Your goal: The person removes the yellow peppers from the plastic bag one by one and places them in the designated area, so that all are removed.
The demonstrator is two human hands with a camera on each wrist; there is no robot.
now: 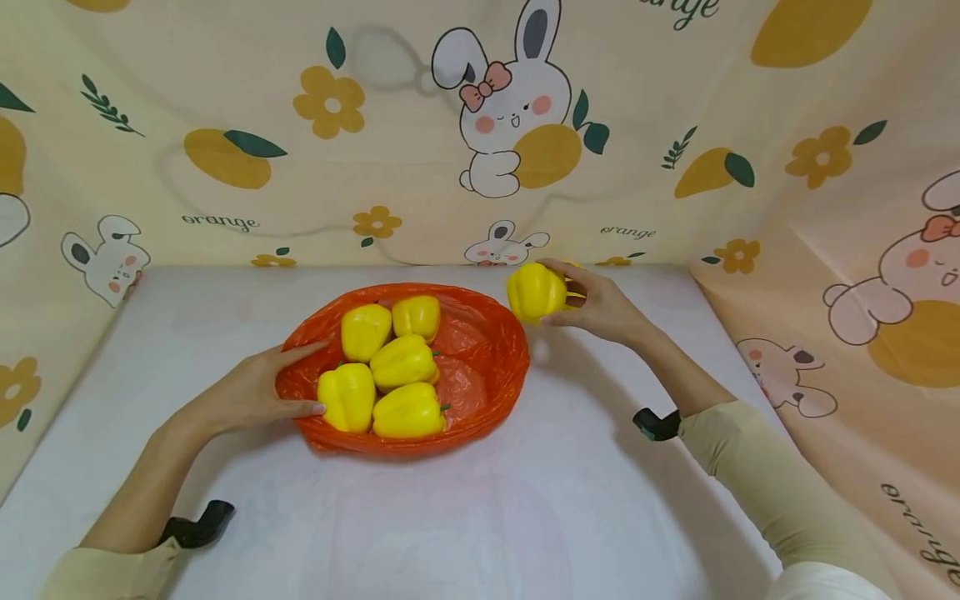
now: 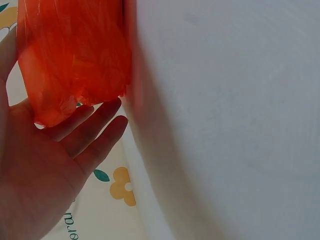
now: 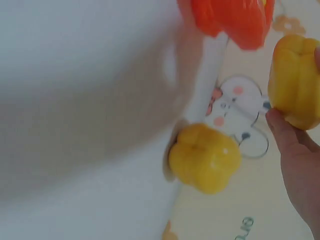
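A red plastic bag [image 1: 517,375] lies wide-mouthed on the table, with several yellow bell peppers [image 1: 408,412] grouped in its left and middle part. At its left rim, my left hand [image 1: 255,392] holds the bag's edge, thumb tip over the rim beside a pepper. Other fingers [image 2: 95,127] stretch along the outside of the bag in the left wrist view. My right hand [image 1: 600,304] grips a yellow bell pepper [image 1: 536,292] above the table, just off the bag's right back rim. One more yellow bell pepper [image 3: 204,157] sits on the table, mostly hidden behind that hand in the head view.
The white table [image 1: 450,517] runs back to a cream cloth [image 1: 405,183] printed with rabbits and oranges, which also hangs at both sides. Small black devices [image 1: 197,525] are strapped at both wrists.
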